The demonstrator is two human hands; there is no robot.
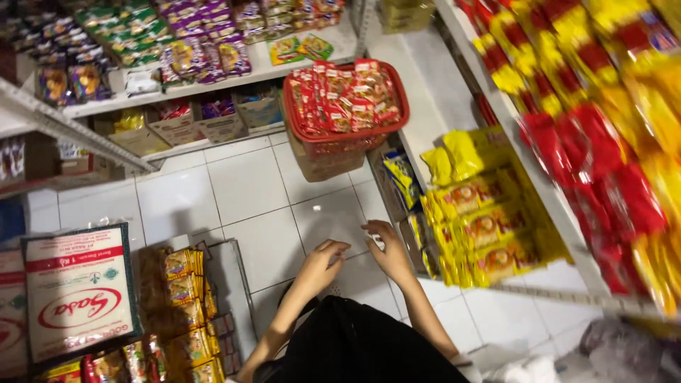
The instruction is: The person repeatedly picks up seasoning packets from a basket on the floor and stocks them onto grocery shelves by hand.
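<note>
I'm looking down on a narrow shop aisle floored in white tiles [248,184], with shelving closing it in on three sides. At twelve o'clock a red basket [346,138] heaped with small red sachets sits on a brown carton, its rim just clear of the white shelf edge [454,120] that runs from one o'clock down to four o'clock. Along that shelf edge at three o'clock stands a row of yellow packets [489,227], packed upright and touching one another; above them hang red and yellow bags [603,142]. My left hand [323,262] is at six o'clock, fingers loosely curled and holding nothing, hovering over the tile. My right hand [389,250] is just beside it, toward five o'clock, fingers partly spread; its fingertips lie near the lowest yellow packets and a small pale thing shows by the palm, but I cannot tell whether the hand grips it. The two hands are close but apart. At eight o'clock a white sack with red print [78,291] leans beside a stack of orange packets [186,305] in a tray, whose edge hems the aisle from the left. At ten to eleven o'clock a low shelf carries open cartons [177,124] and purple and green packets. The open room is the strip of tile running from the hands up to the basket, wider on the left than on the right.
</note>
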